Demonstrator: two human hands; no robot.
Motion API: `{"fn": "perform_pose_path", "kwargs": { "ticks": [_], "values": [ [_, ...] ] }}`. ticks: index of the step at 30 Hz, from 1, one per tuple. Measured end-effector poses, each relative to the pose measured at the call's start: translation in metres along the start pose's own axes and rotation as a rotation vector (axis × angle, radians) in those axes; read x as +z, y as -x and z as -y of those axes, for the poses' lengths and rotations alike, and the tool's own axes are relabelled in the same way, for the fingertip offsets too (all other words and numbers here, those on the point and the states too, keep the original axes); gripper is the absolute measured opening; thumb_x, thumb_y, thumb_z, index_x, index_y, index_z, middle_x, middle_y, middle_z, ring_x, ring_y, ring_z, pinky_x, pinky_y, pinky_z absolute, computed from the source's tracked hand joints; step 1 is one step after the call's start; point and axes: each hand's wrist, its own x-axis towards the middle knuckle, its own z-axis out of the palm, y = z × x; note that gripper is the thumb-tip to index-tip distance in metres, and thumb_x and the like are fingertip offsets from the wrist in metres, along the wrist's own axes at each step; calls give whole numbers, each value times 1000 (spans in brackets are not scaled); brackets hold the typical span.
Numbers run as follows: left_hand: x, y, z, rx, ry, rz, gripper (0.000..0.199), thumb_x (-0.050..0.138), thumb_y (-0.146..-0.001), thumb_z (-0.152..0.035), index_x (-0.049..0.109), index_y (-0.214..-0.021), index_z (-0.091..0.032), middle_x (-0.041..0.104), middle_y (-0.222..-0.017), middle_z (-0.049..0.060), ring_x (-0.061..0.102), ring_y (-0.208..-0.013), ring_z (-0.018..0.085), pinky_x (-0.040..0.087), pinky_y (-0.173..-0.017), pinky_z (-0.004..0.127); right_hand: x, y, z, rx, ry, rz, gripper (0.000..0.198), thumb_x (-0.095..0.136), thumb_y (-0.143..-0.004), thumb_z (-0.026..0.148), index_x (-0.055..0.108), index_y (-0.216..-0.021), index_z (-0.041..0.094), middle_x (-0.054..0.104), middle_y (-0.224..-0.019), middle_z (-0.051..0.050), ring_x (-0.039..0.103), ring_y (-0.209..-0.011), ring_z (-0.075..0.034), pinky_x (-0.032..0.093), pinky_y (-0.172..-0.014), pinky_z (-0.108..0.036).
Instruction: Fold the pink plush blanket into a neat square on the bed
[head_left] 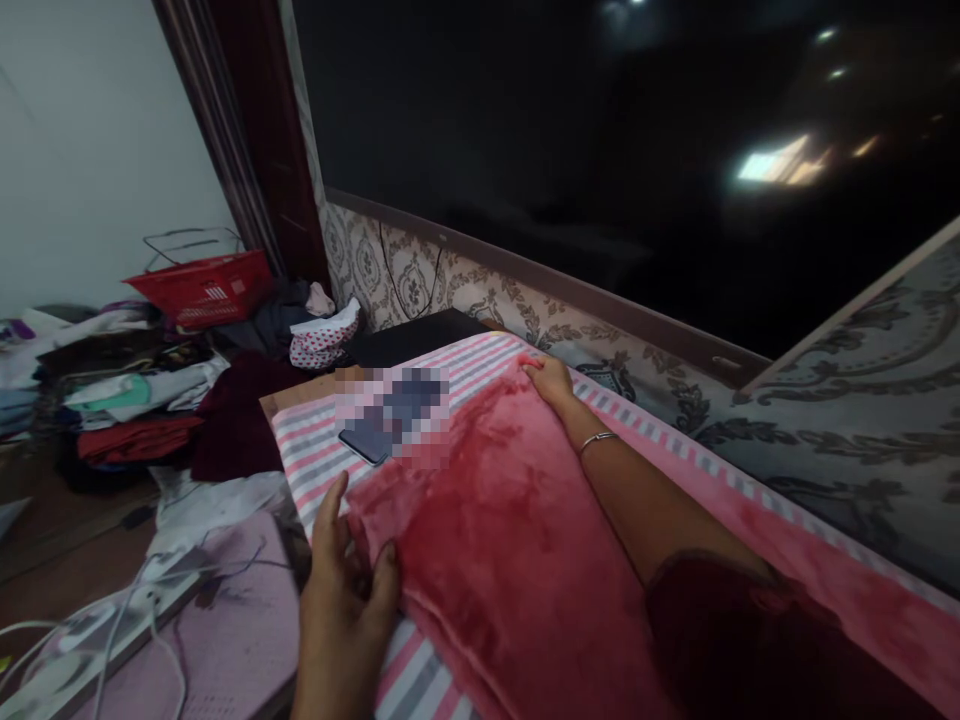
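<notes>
A pink-red plush fabric lies folded on a striped pink, grey and white cloth. At its far corner, my right hand is closed with the fingertips pinching the plush edge. My left hand is at the near left corner, thumb and index finger spread apart beside the fabric's edge; its other fingers are partly hidden. Just beyond the plush edge, a dark phone rests on the striped cloth, mostly covered by a pixelated patch.
Behind the striped cloth, a large dark television hangs on the patterned wall. A red basket sits on heaped clothes at left. A power strip with white cables lies on a pink surface at lower left.
</notes>
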Motion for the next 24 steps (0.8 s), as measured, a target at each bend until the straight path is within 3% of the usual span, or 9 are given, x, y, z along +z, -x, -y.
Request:
{"fn": "perform_pose_path", "kwargs": {
  "ticks": [5,12,19,24],
  "values": [
    [1,0,-5,-69,81,71,104,83,-68,-49,34,-157,-28,73,-98,5,72,-78,20,61,-67,29,-3,2,4,-17,-45,24,19,64,-79,36,64,-66,21,61,-65,1,52,-67,-15,37,-61,-24],
    [3,-4,5,-3,35,63,99,80,-72,-45,35,-157,-25,72,-86,1,69,-68,19,59,-66,29,-26,11,23,-27,-180,103,9,63,-73,27,63,-69,18,55,-58,5,48,-57,-12,38,-56,-23],
    [5,-9,2,41,26,56,92,74,-73,-36,35,-156,-20,70,-84,1,69,-73,19,57,-70,29,-85,31,36,-24,-200,14,10,64,-69,17,59,-61,18,53,-58,4,50,-62,-12,39,-60,-22],
    [11,9,-27,126,143,26,86,71,-79,-36,34,-155,-19,71,-97,6,69,-90,20,55,-87,31,-138,60,37,3,-268,-88,2,66,-70,17,67,-69,18,57,-60,3,59,-70,-16,45,-66,-23]
  ]
}}
